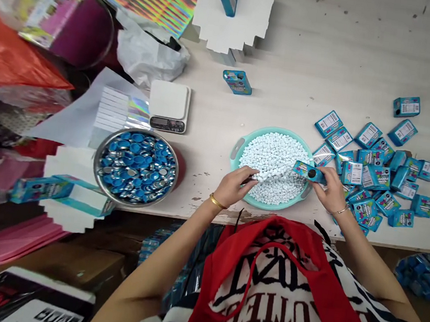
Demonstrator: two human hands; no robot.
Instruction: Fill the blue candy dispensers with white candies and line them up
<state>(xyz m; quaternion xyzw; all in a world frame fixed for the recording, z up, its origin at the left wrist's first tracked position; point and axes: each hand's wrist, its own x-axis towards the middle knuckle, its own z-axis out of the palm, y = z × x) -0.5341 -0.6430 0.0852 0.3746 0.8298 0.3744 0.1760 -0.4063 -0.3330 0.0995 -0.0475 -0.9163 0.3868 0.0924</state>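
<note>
Scuffed, pale tabletop (312, 52) fills the space before you, and at its near side your left hand (232, 187) reaches over the rim of a mint-green bowl (272, 206) of white pellets (274, 150), thumb and fingers nearly together, their hold unclear. Your right hand (330, 191) curls round the right end of a small box (304, 169), held over the bowl's right side, long axis pointing roughly toward your left fingers. It looks glossy blue, printed, with a dark round patch; beyond lie similar boxes (373, 176).

Mint basin (272, 207), white pellets (272, 150), blue box (302, 168); black-white striped shirt (392, 321).
</note>
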